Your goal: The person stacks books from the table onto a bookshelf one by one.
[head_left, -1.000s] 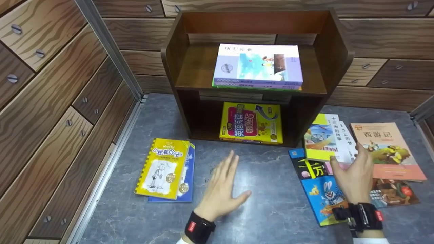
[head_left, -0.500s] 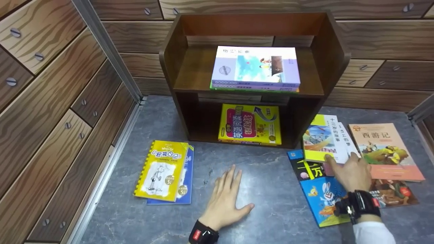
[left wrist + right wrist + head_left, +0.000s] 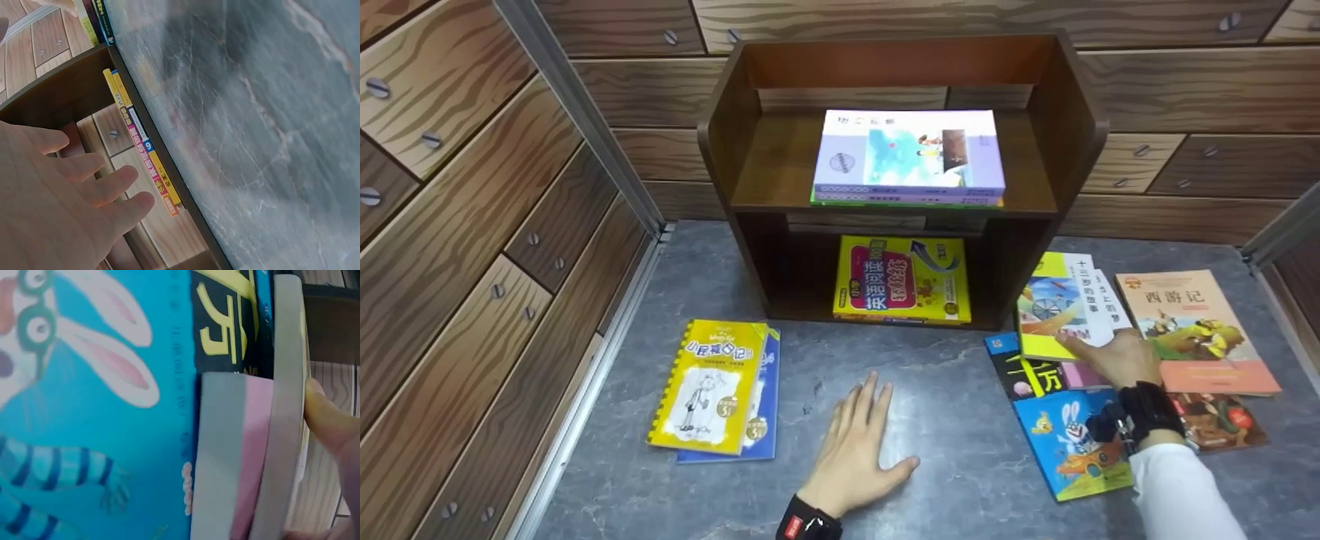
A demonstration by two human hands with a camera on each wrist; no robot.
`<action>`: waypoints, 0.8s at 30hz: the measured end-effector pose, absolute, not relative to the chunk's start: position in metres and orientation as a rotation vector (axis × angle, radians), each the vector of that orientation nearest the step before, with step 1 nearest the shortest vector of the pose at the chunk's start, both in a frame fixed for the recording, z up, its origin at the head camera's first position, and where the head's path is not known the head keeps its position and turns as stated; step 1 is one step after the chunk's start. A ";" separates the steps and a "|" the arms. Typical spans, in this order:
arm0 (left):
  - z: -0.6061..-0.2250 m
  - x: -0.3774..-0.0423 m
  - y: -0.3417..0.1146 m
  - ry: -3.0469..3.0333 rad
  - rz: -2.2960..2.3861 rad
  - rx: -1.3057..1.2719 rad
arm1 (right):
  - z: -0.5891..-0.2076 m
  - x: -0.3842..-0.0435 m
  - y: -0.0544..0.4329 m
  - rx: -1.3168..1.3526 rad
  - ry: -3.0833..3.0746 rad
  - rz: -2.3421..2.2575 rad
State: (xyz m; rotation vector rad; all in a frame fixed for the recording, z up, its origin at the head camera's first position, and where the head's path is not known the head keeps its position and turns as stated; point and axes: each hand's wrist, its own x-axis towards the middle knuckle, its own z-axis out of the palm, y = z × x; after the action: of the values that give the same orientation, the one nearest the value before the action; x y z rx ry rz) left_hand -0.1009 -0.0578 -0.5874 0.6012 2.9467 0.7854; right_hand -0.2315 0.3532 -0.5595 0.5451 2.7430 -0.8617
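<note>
My right hand [image 3: 1121, 360] is at the lower edge of a yellow-and-white book [image 3: 1046, 296], thumb on its cover and fingers curled toward its right side. In the right wrist view the thumb presses the cover beside the thick page edge [image 3: 287, 410]. A second white book [image 3: 1108, 304] lies partly under it. Below them are a black book [image 3: 1031, 375] and a blue rabbit book [image 3: 1069, 442]. My left hand [image 3: 851, 450] holds nothing, its fingers spread before the shelf; the left wrist view shows these fingers [image 3: 121, 185] near yellow book spines [image 3: 140, 140].
A brown two-tier bookshelf [image 3: 892, 64] stands at the back. It bears a purple-edged stack [image 3: 915, 150] above and a yellow book [image 3: 900, 281] below. A yellow notebook-style book [image 3: 709, 386] overlaps a blue one [image 3: 765, 424] at left. An orange book [image 3: 1200, 330] lies over a brown one [image 3: 1222, 420].
The right hand has drawn its fingers closer in around the yellow-and-white book's lower part. My left hand has lowered slightly, staying spread. The head view has shifted a little.
</note>
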 end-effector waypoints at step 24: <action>-0.582 -0.101 -0.058 2.959 0.881 0.592 | -0.568 -0.182 0.334 0.468 2.996 -1.550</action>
State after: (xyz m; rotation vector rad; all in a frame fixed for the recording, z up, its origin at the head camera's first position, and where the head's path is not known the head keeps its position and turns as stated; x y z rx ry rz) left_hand -0.1013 -0.0575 -0.5820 0.5925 2.9586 0.8811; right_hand -0.1820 0.3339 -0.5676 0.4682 2.9962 -1.5498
